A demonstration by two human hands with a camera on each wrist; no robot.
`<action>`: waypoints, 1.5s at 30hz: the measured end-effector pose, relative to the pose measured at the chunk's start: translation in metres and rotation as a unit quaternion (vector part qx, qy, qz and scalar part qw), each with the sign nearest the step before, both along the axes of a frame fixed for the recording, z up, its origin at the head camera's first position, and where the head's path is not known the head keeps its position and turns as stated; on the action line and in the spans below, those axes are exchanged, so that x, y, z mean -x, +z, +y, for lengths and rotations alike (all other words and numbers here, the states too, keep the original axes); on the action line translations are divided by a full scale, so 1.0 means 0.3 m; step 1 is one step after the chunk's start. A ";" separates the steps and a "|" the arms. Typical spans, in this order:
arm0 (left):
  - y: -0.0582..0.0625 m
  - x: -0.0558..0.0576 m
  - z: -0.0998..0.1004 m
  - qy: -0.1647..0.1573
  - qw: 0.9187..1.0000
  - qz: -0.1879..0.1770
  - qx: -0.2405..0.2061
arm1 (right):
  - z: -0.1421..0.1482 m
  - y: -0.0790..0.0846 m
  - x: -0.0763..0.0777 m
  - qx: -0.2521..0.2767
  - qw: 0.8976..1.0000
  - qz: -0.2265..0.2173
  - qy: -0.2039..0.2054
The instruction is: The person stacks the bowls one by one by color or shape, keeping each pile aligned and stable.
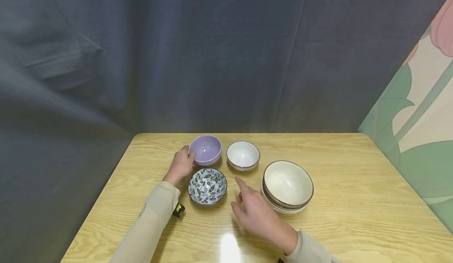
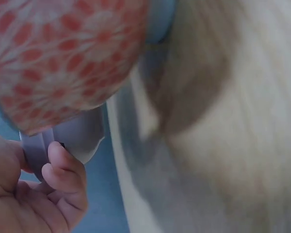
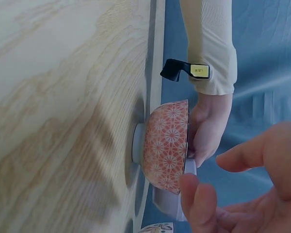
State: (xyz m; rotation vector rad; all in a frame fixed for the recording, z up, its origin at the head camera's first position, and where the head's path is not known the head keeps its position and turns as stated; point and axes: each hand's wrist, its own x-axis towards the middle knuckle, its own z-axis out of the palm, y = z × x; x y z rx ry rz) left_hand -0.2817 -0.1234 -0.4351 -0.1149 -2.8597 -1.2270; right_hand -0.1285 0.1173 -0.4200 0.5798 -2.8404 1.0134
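— Where does the purple bowl [image 1: 208, 147] sit on the tabletop [image 1: 339, 164]?

— Close to the far edge, left of that edge's middle, and of all the bowls the nearest to the far left corner. Its hollow faces up; whether its foot touches the wood I can't tell

— And the grip on it?

— The left hand [image 1: 183, 162] pinches its rim from the side toward the left edge, thumb and bent fingers closed on the wall

— What about the right hand [image 1: 256, 212]?

— It has hold of nothing. The index finger reaches out toward the far edge, and a clear gap parts thumb from fingers. It hangs between the patterned bowl [image 1: 207, 186] and the bowl stack [image 1: 288, 182], a little toward the near side

— Describe those two

— The patterned bowl has dark leaves inside, red flowers outside, and stands just nearer than the purple one. The stack, cream with brown rims, is the closest to the right edge

— Anything else along the far edge?

— A white bowl [image 1: 243, 155] with a dark rim, just right of the purple one, and behind the edge a dark curtain [image 1: 226, 58]
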 end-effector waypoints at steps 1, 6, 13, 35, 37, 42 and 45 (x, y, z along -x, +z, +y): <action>0.007 0.000 -0.005 0.002 1.000 0.010 0.008 | 0.000 0.000 0.002 0.001 1.000 0.001 0.000; 0.038 -0.007 -0.032 0.012 0.998 0.041 0.037 | 0.001 0.004 0.010 0.002 1.000 0.005 -0.004; 0.082 -0.052 -0.057 0.021 0.998 0.047 0.024 | 0.002 0.003 0.012 -0.008 1.000 0.008 -0.011; 0.169 -0.235 -0.052 -0.020 0.998 0.048 0.024 | 0.001 -0.010 0.017 -0.014 0.999 0.027 -0.045; 0.174 -0.253 -0.051 -0.028 0.999 0.039 0.020 | 0.001 -0.011 0.017 -0.013 0.999 0.025 -0.045; 0.179 -0.293 -0.047 -0.042 0.999 0.021 0.009 | 0.001 -0.012 0.019 -0.011 0.998 0.029 -0.049; 0.169 -0.308 -0.041 -0.051 0.999 0.015 0.009 | 0.006 -0.011 0.022 -0.005 0.998 0.033 -0.055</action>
